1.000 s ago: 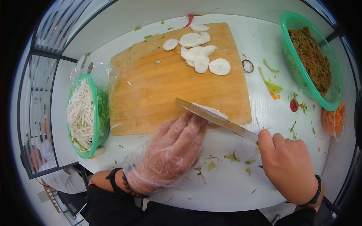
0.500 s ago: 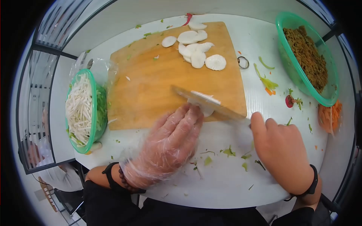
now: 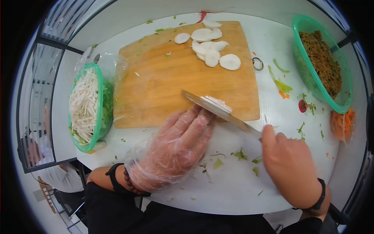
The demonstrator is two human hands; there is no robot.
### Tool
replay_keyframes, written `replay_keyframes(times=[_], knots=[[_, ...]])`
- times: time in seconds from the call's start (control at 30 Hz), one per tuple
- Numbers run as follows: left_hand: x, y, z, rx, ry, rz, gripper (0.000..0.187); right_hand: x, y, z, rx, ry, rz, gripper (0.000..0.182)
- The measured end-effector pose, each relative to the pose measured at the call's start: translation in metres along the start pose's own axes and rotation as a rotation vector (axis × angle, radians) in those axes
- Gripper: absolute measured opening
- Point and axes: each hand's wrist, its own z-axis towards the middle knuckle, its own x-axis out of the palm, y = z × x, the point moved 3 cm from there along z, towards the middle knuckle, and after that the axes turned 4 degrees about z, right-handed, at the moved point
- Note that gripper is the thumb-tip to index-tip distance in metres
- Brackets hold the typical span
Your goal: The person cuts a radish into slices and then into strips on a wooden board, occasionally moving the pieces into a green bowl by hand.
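Note:
My right hand (image 3: 290, 165) is bare and closed around a kitchen knife (image 3: 218, 111), whose blade slants up and left over the wooden cutting board (image 3: 156, 89). Under a clear plastic glove, my left hand (image 3: 179, 148) has its bent fingertips against the near side of the blade, holding down white radish slices mostly hidden by the fingers and blade. Thin white radish strips (image 3: 217, 103) lie along the blade's far side. Farther up the board are several round white radish slices (image 3: 212, 57), some overlapping.
At left stands a green bowl (image 3: 98, 113) with white shreds and chopped greens. A larger green bowl (image 3: 302, 54) of brown crumbly food stands at right, above bagged orange shreds (image 3: 343, 124). Vegetable scraps and a metal ring (image 3: 257, 63) lie on the white table (image 3: 233, 195).
The blade has come down lower, with more cut radish strips showing beyond it. My left hand stays at the blade. The whole view has shifted slightly.

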Motion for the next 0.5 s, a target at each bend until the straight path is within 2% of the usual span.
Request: replay_keyframes(times=[0.23, 0.33, 0.5], knots=[[-0.001, -0.001, -0.001, -0.002, 0.002, 0.005, 0.058, -0.002, -0.008, -0.005, -0.001, -0.015, -0.049, 0.016], [0.0, -0.005, -0.001, -0.021, -0.052, 0.066, 0.047, -0.006, -0.013, -0.001, -0.041, -0.04, -0.023, 0.017], [-0.003, -0.005, 0.0, -0.001, -0.054, 0.047, 0.049, -0.014, -0.006, -0.009, -0.063, -0.024, -0.024, 0.017]])
